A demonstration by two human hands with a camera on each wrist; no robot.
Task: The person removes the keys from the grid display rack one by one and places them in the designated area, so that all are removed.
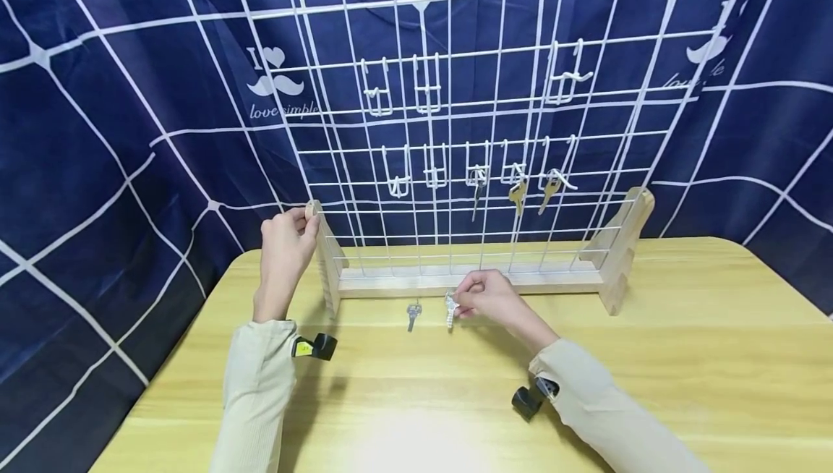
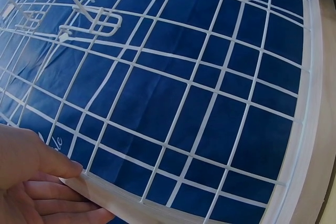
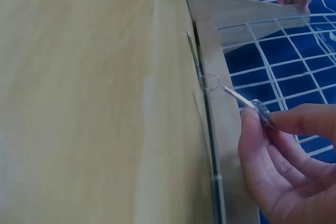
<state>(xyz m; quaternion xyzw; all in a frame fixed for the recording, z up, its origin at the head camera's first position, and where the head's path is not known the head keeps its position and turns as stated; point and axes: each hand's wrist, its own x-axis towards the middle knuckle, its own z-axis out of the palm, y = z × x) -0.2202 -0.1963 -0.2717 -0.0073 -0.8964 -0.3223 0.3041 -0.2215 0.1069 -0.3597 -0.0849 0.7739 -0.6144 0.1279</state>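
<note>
Grasping the left wooden upright point(image 1: 327, 270) at its top is the left grip point(image 1: 286, 243). To its right, one silver key point(image 1: 413, 314) lies on the table point(image 1: 182, 379) before the crossbar point(image 1: 377, 289); farther right, a second key point(image 1: 450, 307) is pinched in the right grip point(image 1: 488, 295).

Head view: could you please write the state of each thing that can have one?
Left hand, gripping the left wooden support
Right hand, pinching a silver key
Second silver key, held by neither hand
Grey key, hanging
Gold keys, both hanging
Three upper hooks, no keys on them
Two leftmost lower hooks, no keys on them
Wire rack, standing
</note>
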